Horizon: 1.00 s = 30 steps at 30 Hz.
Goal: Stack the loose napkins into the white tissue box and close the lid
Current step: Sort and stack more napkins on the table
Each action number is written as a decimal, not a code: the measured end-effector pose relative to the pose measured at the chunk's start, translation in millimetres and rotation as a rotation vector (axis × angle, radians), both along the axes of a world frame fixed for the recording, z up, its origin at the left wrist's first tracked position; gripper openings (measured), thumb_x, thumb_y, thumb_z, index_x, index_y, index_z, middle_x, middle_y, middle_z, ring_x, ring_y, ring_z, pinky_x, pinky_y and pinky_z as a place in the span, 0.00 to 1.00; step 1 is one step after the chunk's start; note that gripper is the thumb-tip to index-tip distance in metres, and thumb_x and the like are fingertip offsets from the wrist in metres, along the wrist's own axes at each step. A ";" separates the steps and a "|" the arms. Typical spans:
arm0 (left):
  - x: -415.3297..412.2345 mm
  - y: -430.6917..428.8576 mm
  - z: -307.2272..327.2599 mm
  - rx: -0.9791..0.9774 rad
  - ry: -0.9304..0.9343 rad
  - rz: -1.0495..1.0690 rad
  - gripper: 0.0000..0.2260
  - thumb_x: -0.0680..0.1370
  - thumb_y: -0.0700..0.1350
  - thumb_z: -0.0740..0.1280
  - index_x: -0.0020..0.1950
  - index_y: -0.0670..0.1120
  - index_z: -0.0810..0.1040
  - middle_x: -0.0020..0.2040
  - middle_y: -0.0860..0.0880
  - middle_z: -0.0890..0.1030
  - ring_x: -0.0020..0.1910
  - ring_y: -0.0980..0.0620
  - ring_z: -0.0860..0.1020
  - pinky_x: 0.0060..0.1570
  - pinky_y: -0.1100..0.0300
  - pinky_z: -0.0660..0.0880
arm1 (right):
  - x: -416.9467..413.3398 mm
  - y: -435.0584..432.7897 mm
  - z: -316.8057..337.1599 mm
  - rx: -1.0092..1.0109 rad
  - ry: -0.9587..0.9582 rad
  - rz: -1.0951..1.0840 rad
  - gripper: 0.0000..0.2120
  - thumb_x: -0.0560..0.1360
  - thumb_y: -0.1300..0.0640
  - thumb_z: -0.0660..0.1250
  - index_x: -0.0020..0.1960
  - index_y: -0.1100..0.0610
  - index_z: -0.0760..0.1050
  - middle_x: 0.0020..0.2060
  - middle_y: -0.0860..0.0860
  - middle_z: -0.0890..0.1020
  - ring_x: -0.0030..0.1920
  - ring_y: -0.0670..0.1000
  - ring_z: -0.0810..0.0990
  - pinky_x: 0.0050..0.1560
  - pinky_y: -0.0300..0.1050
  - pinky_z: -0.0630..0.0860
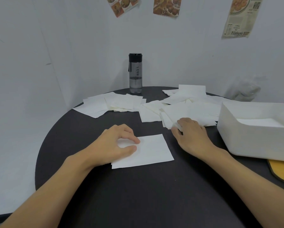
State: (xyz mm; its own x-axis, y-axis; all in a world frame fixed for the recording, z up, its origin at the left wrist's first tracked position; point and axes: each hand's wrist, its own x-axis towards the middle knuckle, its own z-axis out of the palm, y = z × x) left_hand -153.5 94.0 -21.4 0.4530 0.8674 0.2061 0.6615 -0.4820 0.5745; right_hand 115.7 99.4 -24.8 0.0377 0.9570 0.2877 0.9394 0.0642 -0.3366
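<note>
A single white napkin (152,149) lies flat on the dark round table (138,186) in front of me. My left hand (116,142) rests on its left part, fingertips and thumb pressing it down. My right hand (189,134) reaches into the near edge of a loose pile of napkins (190,111), fingers curled around the corner of some sheets. The open white tissue box (246,139) stands at the right with napkins stacked inside. Another spread of napkins (113,102) lies at the back left.
A grey water bottle (135,73) with a black cap stands at the table's far edge. A yellow lid or board (282,170) peeks out below the box at the right. White walls with paper clippings close in behind.
</note>
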 end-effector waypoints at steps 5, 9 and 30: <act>0.9 0.6 -0.8 0.007 0.004 -0.004 0.14 0.68 0.64 0.64 0.50 0.67 0.82 0.56 0.67 0.74 0.60 0.60 0.73 0.72 0.49 0.61 | 2.5 1.1 1.1 0.011 0.010 0.054 0.18 0.81 0.54 0.55 0.32 0.50 0.63 0.36 0.48 0.68 0.44 0.53 0.70 0.48 0.49 0.66; 0.8 0.7 -1.4 0.009 -0.009 -0.005 0.14 0.68 0.65 0.64 0.50 0.67 0.82 0.55 0.67 0.75 0.59 0.62 0.73 0.70 0.49 0.64 | 2.5 1.8 0.2 0.022 -0.015 0.059 0.18 0.81 0.54 0.54 0.32 0.52 0.64 0.36 0.48 0.68 0.44 0.53 0.70 0.48 0.49 0.65; 8.0 -3.7 7.8 0.149 -0.343 0.184 0.25 0.73 0.55 0.72 0.69 0.61 0.71 0.60 0.62 0.76 0.59 0.61 0.74 0.52 0.62 0.69 | -20.1 -34.4 59.0 0.596 0.853 0.212 0.18 0.74 0.71 0.64 0.40 0.47 0.78 0.38 0.40 0.82 0.41 0.42 0.79 0.44 0.29 0.72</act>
